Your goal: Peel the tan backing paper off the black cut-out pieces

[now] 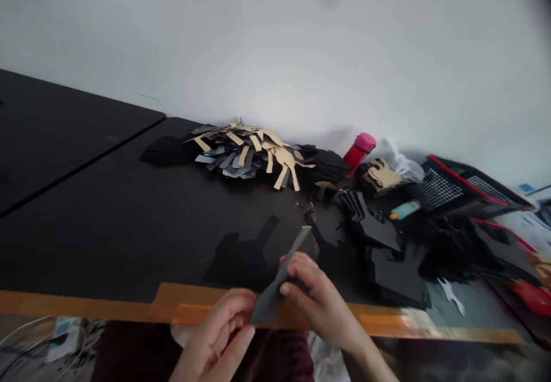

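A thin, flexible grey cut-out piece (275,290) is held tilted over the front edge of the black table (142,238). My left hand (224,330) pinches its lower end between thumb and fingers. Higher up, my right hand (312,296) grips the same piece, thumb on the near side and fingers behind. Its narrow upper end sticks up above the right hand. On the tabletop behind it lie dark flat cut-out pieces (236,258), hard to tell from the black surface.
Tan and grey cut-outs (258,146) form a heap by the wall. To the right are a pink bottle (359,151), tan pieces (381,176), a small teal bottle (404,209), stacked dark pieces (400,273), a black mesh basket (460,186) and a white tool (451,296). Orange tape (172,301) lines the front edge.
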Demonstrator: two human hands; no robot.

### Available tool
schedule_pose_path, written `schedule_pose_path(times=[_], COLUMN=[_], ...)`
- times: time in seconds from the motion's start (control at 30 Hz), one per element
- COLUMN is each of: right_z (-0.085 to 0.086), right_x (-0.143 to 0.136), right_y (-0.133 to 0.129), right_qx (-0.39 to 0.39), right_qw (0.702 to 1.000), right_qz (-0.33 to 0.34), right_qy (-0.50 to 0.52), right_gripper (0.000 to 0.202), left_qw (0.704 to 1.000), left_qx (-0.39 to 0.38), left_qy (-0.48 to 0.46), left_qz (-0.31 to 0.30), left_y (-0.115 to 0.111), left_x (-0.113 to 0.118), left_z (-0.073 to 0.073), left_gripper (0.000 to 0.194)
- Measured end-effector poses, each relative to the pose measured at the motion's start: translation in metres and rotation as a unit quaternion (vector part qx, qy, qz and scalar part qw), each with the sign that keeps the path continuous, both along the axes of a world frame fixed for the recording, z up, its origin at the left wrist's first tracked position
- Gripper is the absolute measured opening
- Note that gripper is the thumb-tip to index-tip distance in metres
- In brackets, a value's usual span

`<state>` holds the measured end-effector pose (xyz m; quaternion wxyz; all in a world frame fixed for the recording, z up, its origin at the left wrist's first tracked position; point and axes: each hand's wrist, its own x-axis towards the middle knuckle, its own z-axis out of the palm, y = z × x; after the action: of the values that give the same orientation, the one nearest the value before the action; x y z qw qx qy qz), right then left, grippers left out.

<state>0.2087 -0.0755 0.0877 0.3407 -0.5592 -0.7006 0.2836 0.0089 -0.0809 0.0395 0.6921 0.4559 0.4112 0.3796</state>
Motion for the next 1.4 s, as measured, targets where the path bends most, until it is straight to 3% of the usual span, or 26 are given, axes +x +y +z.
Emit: schedule_pose_path(times=[0.1, 0.17, 0.23, 0.3, 0.37, 0.5, 0.7, 1.13, 1.27, 1.4], right_z=[-0.014, -0.021, -0.026, -0.029, -0.032, -0.039, -0.038, -0.028, -0.026, -0.02], right_x=[-0.007, -0.014, -0.021, -0.028, -0.033, -0.037, -0.035, -0.038, -0.037, -0.037], right_y=[0.002, 0.0, -0.004, -0.01, -0.015, -0.02, -0.02, -0.026, -0.025, -0.025], right_qx=[-0.048, 0.012, 0.103, 0.142, 0.126, 0.122, 0.124, 0.165, 0.147, 0.109], right_qw=[0.998, 0.991, 0.979, 0.982, 0.99, 0.99, 0.99, 0.981, 0.983, 0.984], right_qz=[-0.048, -0.133, -0.167, -0.118, -0.061, -0.073, -0.062, -0.102, -0.094, -0.089], right_qy=[0.005, -0.026, -0.048, -0.044, -0.022, 0.002, 0.021, 0.019, 0.055, 0.105], right_gripper=[0.006, 0.014, 0.025, 0.021, 0.017, 0.02, 0.022, 0.022, 0.022, 0.018], left_qw=[0.999, 0.996, 0.989, 0.982, 0.975, 0.965, 0.948, 0.984, 0.987, 0.993], left_qx=[-0.041, -0.078, -0.107, -0.126, -0.138, -0.156, -0.188, -0.072, -0.031, 0.017], left_qy=[0.005, -0.021, -0.065, -0.103, -0.142, -0.189, -0.22, -0.133, -0.097, -0.047], left_qz=[0.005, 0.041, 0.076, 0.099, 0.1, 0.094, 0.133, 0.095, 0.126, 0.104], left_y=[0.003, 0.007, 0.011, 0.012, 0.011, 0.006, 0.003, 0.003, 0.004, 0.008], left_x=[0.003, 0.007, 0.013, 0.018, 0.022, 0.027, 0.03, 0.031, 0.032, 0.032], left_z=[-0.001, -0.003, -0.004, -0.003, -0.001, 0.001, -0.007, 0.001, 0.004, 0.008], left_gripper=[0.021, 0.018, 0.021, 0.022, 0.021, 0.017, 0.02, 0.014, 0.018, 0.017])
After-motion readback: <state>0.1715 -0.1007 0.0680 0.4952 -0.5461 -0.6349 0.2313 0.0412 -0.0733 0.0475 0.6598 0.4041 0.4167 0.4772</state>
